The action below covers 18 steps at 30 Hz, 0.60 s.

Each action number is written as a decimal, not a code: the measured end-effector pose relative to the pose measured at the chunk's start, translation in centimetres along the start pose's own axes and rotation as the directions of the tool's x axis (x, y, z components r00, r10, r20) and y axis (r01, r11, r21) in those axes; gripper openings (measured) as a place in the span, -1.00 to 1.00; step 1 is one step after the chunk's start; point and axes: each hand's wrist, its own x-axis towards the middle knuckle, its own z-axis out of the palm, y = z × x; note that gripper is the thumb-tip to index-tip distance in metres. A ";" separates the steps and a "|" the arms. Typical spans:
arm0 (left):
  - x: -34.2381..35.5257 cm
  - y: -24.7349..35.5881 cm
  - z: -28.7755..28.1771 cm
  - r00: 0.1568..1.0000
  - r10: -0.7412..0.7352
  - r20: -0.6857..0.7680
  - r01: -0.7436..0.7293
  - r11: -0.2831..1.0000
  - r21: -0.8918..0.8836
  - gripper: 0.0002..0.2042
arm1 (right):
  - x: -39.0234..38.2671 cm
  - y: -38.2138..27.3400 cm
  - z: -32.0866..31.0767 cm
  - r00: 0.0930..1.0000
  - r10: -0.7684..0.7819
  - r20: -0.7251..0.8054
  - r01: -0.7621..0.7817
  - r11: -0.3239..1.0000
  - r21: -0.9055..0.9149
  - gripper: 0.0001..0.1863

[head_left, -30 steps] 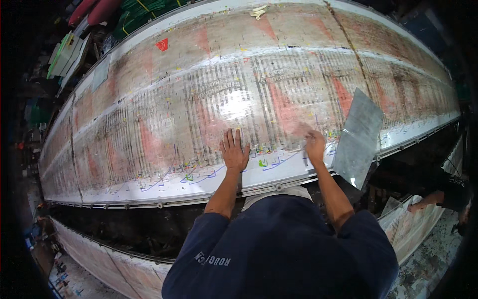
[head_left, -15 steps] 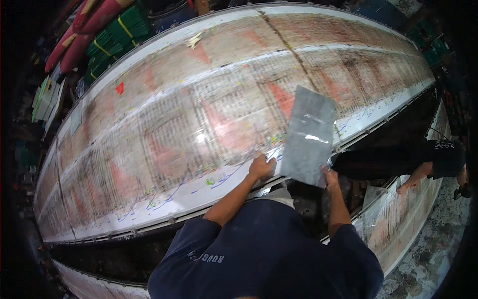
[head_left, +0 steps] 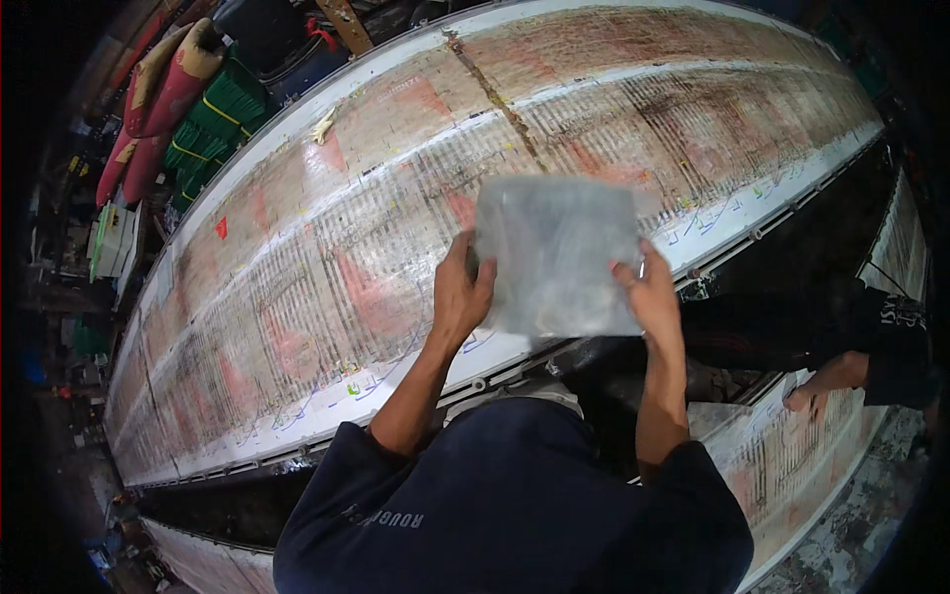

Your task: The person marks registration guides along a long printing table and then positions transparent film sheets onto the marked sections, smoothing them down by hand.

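Observation:
A thin grey rectangular sheet (head_left: 559,257), blurred by motion, is held up in front of me, over the near edge of a long worktable (head_left: 396,198). My right hand (head_left: 648,292) pinches its right edge, the thumb lying on the near face. At the opposite edge is my left hand (head_left: 463,287), thumb toward me and fingers partly hidden, gripping the sheet's side. The tabletop beneath is worn, with dark stripes, reddish patches and white borders.
A pale crumpled scrap (head_left: 323,127) and a small red piece (head_left: 221,229) lie on the table. Green bundles (head_left: 213,124) and red rolls (head_left: 163,94) are stacked at the far left. To the right, a co-worker's hand (head_left: 813,391) rests at a second table (head_left: 792,455).
The grey sheet has been raised and turned from upright to wider than tall. My left hand has left the table and come to its left edge; the right hand has risen with it.

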 end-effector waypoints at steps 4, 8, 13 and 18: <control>4.1 5.5 4.6 0.982 0.155 -0.108 -0.170 0.973 -0.156 -0.58 | 4.0 -0.8 -5.5 0.983 -0.168 -0.077 0.169 0.986 0.008 -0.46; 6.2 5.2 10.3 0.944 0.311 -0.112 -0.328 0.922 -0.203 -0.54 | 4.8 1.2 -8.8 0.971 -0.168 -0.170 0.174 0.984 0.025 -0.45; 4.3 -3.3 19.5 0.973 0.233 0.006 -0.233 0.972 0.018 -0.59 | 4.1 15.0 -10.6 0.970 -0.105 -0.220 0.117 0.992 0.042 -0.34; 0.3 -7.6 21.5 0.953 -0.152 0.263 0.105 0.977 0.187 -0.73 | -0.9 27.0 -9.0 0.886 0.382 -0.264 -0.354 0.923 0.148 -0.58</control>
